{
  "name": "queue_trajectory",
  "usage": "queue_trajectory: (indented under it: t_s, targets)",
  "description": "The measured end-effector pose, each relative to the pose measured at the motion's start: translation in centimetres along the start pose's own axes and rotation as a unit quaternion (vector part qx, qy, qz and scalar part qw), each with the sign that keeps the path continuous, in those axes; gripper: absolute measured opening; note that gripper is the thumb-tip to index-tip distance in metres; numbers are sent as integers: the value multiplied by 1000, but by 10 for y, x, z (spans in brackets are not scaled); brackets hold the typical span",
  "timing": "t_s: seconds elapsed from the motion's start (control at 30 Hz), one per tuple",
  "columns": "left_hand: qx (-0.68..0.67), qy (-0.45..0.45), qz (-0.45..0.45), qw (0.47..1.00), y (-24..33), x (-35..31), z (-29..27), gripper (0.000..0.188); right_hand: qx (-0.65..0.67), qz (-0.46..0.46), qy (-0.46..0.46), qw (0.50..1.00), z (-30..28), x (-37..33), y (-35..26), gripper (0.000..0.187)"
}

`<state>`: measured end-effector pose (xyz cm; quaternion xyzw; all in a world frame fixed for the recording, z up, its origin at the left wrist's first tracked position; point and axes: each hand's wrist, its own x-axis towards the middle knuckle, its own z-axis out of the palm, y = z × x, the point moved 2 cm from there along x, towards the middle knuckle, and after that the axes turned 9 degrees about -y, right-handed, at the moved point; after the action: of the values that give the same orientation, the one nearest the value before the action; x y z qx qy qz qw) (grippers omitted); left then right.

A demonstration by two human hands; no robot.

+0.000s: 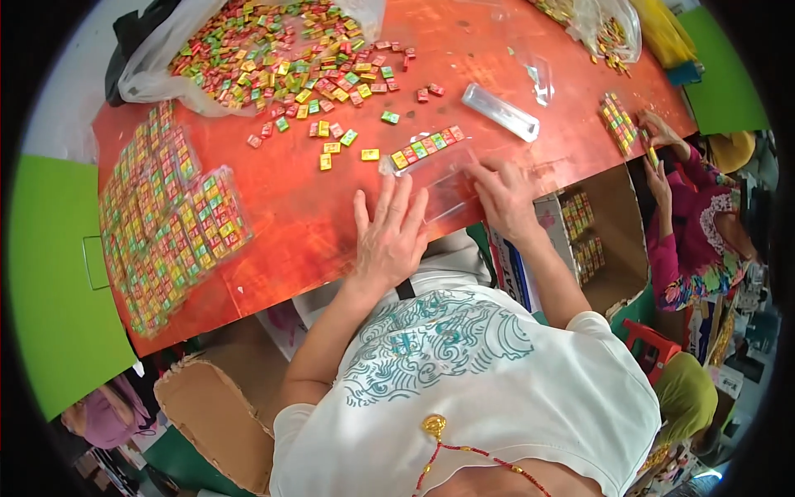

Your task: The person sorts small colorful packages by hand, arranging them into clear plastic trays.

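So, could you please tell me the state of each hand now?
Left hand: open, fingers spread, no visible grip.
Right hand: fingers bent at the clear plastic; whether it grips cannot be told.

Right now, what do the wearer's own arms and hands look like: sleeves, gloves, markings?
The left hand and right hand are bare, five-fingered; no gloves, cables or wristbands visible. Both forearms are uncovered, without visible markings. Short, loose white fabric sleeves belong to a white T-shirt printed with teal wavy lines.
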<state>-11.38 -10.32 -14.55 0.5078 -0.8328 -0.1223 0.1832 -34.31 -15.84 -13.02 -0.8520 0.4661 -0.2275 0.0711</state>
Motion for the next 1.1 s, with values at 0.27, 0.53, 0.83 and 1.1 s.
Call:
queue_trajectory:
  t_s: [0.27, 0.53, 0.83, 1.1]
  targets:
    - [34, 87, -19, 995, -23, 10, -8, 44, 6, -73, -57, 996, 6, 14, -17, 30]
    - [143, 58, -232, 960, -87, 24, -46, 43, -14, -139, -74, 987, 45, 113, -56, 21]
    - [197, 32, -252, 947, -99, 24, -42, 32, -58, -141, -106, 983, 69, 139, -72, 26]
    - [166, 92, -245, 951, -104, 46, -31, 31, -69, -108, -89, 988, 93, 158, -67, 26]
